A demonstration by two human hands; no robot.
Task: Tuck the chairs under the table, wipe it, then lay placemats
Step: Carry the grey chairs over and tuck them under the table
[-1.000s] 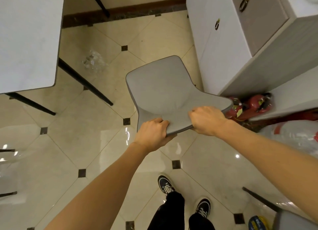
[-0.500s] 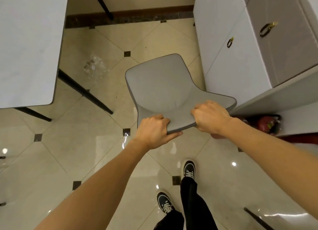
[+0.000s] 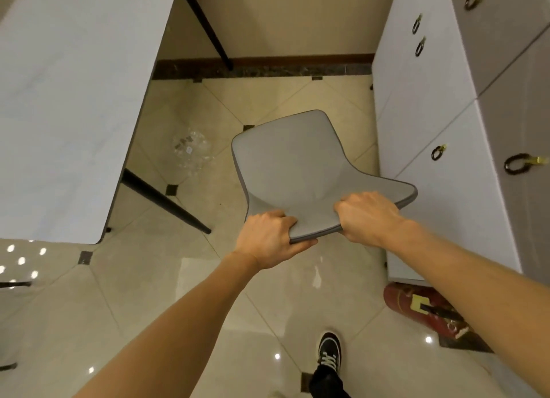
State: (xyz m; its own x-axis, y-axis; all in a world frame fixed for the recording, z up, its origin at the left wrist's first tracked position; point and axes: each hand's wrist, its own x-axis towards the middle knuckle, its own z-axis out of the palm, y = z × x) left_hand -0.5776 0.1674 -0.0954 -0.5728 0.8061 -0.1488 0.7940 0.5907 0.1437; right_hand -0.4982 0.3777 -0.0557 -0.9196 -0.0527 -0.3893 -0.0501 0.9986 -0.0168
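Head view: we are gripping the chair (image 3: pixel 300 171) backrest with left hand (image 3: pixel 269 238) and right hand (image 3: pixel 367 214) fingers clamped over its top edge, seat pointing forward while the table (image 3: pixel 68 106) is lying off to our left.

One grey chair (image 3: pixel 293 171) stands on the floor, and one white table (image 3: pixel 68 106) is on the left, with two of its dark legs (image 3: pixel 166 201) showing. Two hands are in sight, the left hand (image 3: pixel 269 240) and the right hand (image 3: pixel 369 216). One white cabinet (image 3: pixel 431 114) carries five ring handles (image 3: pixel 439 152). One red fire extinguisher (image 3: pixel 428 311) lies near it, and one black shoe (image 3: pixel 329 351) shows below.
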